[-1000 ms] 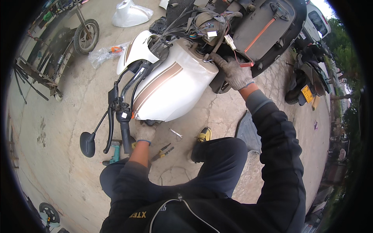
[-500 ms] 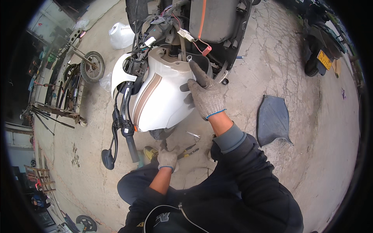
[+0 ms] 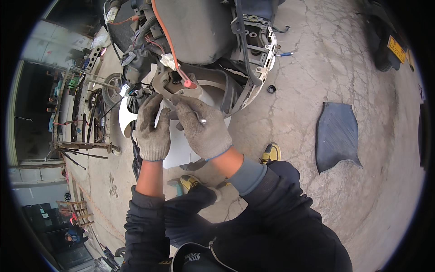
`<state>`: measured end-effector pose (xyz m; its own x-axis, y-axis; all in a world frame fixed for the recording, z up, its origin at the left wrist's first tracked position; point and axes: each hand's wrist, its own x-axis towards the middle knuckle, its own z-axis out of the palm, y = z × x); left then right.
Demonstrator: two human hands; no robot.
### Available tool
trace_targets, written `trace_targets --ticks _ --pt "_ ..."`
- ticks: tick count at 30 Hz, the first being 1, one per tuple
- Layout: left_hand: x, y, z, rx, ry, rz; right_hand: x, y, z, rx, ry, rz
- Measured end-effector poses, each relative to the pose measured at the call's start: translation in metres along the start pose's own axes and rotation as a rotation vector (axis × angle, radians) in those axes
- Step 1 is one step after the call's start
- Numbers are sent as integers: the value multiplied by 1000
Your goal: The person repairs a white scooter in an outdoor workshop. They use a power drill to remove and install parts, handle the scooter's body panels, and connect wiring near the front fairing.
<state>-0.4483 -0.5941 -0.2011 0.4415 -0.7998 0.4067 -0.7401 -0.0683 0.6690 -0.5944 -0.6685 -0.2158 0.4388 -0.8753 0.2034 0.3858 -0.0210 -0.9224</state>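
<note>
Both my hands wear grey knitted gloves with dirty fingers and are raised side by side at the white front panel [image 3: 181, 152] of a partly dismantled scooter. My left hand [image 3: 153, 129] is closed, fingers bent at the panel's upper left edge; what its fingertips grip is hidden. My right hand [image 3: 203, 128] is curled too, its fingertips by the grey-brown steering-column cover [image 3: 199, 94]. A shiny metal end of a wrench [image 3: 202, 121] sticks out of the right grip. Just beyond the fingers hangs a red-capped connector [image 3: 189, 84] on wires.
Loose wires and a white connector [image 3: 168, 61] lie over the scooter's opened front, beside a dark seat-like part [image 3: 195, 31]. On the concrete are a dark mat [image 3: 337, 136], a blue-handled tool [image 3: 284, 54] and a black ring [image 3: 271, 89]. A parts rack [image 3: 84, 145] stands left.
My left hand has come up from the floor by the tools to the panel. My right hand has drawn left and nearer. The view has shifted, and the scooter's front appears turned.
</note>
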Motion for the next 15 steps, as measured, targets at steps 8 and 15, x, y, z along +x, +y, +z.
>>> trace_targets --ticks 8,15 --pt "49 -34 33 186 -80 28 19 3 -29 274 271 488" --pt "65 -64 42 -76 -53 -177 20 10 -14 475 264 365"
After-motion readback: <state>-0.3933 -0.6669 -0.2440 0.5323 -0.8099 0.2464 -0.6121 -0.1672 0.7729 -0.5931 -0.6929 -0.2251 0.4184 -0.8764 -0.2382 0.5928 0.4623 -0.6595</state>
